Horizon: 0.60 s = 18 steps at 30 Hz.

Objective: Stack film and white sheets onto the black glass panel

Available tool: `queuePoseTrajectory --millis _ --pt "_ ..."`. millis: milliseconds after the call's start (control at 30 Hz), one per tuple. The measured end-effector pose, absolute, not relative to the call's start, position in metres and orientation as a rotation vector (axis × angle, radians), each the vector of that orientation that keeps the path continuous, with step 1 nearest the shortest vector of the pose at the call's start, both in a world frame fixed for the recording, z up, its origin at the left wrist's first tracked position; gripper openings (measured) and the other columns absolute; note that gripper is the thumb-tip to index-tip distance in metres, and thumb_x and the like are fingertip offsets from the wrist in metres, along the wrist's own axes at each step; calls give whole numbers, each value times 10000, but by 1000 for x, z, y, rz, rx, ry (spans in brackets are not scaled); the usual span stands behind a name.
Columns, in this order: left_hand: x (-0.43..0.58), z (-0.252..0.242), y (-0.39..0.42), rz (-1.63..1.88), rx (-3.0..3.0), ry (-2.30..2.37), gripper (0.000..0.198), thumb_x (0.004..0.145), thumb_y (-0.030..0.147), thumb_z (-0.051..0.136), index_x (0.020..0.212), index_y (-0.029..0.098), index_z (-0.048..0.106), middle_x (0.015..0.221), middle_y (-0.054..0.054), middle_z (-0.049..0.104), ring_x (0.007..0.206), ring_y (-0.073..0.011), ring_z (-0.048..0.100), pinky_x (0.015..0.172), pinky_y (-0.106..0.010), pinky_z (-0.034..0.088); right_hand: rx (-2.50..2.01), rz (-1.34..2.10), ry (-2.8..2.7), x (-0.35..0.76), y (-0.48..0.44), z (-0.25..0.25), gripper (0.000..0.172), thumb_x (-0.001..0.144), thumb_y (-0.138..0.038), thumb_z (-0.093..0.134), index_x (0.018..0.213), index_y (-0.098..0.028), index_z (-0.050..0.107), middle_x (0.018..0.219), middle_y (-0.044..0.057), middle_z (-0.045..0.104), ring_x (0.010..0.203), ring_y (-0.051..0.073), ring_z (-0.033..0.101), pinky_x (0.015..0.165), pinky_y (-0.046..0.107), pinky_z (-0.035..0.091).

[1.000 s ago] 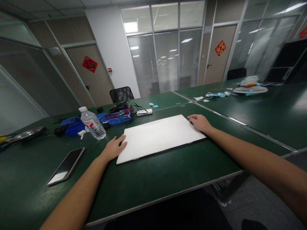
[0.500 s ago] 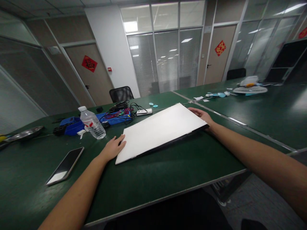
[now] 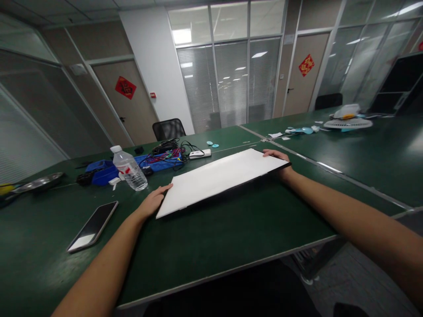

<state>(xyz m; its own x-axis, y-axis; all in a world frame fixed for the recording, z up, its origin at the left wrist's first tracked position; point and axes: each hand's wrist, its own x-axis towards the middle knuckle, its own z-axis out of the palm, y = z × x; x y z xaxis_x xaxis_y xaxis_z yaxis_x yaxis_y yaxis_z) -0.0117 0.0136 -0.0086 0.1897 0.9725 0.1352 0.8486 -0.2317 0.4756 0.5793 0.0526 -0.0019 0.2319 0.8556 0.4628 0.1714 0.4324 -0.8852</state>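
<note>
A large flat white panel (image 3: pixel 220 177) with a dark underside is held just above the green table (image 3: pixel 231 237), its near edge raised. My left hand (image 3: pixel 152 202) grips its left end, fingers curled over the edge. At the panel's far right corner my right hand (image 3: pixel 279 164) holds it, fingers over the top and the rest under it.
A phone (image 3: pixel 92 226) lies face up at the left. A water bottle (image 3: pixel 128 168), blue trays with tangled cables (image 3: pixel 158 159) and a white adapter (image 3: pixel 200 153) stand behind the panel. A metal dish (image 3: pixel 36 182) lies far left. A second table (image 3: pixel 363 145) at the right carries small items.
The panel lay flat on the table with my hands resting on its ends. Both hands have now taken hold of it and lifted it off the surface, tilting it.
</note>
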Motion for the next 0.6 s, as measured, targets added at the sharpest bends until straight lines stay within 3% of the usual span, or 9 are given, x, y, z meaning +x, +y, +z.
queuePoseTrajectory --millis 167,333,433,600 --pt "-18 -12 14 737 2352 1482 896 847 660 670 1584 166 542 1666 -154 500 1532 -397 480 1302 -556 320 -972 610 -1198 585 60 -10 358 694 -552 756 773 -203 769 1195 114 763 1095 331 691 1015 491 519" --pt "-9 -10 9 886 2518 1489 729 949 635 556 1511 175 615 1624 -153 558 1524 -367 501 1301 -564 335 -969 627 -1213 586 62 -13 397 686 -602 772 779 -216 772 1113 112 780 1034 313 706 901 451 565" --pt "-4 -4 6 871 2583 1551 641 980 573 498 1460 181 659 1536 -134 652 1434 -343 603 1249 -536 427 -983 629 -1232 588 64 -13 419 688 -634 749 761 -221 762 1049 117 779 960 315 718 833 462 588" --pt "5 11 -3 787 2580 1656 577 994 489 467 1430 183 690 1470 -113 706 1311 -325 699 1155 -466 524 -980 458 -1359 596 60 -7 406 710 -636 751 767 -234 748 1055 118 762 1181 367 671 1071 545 510"
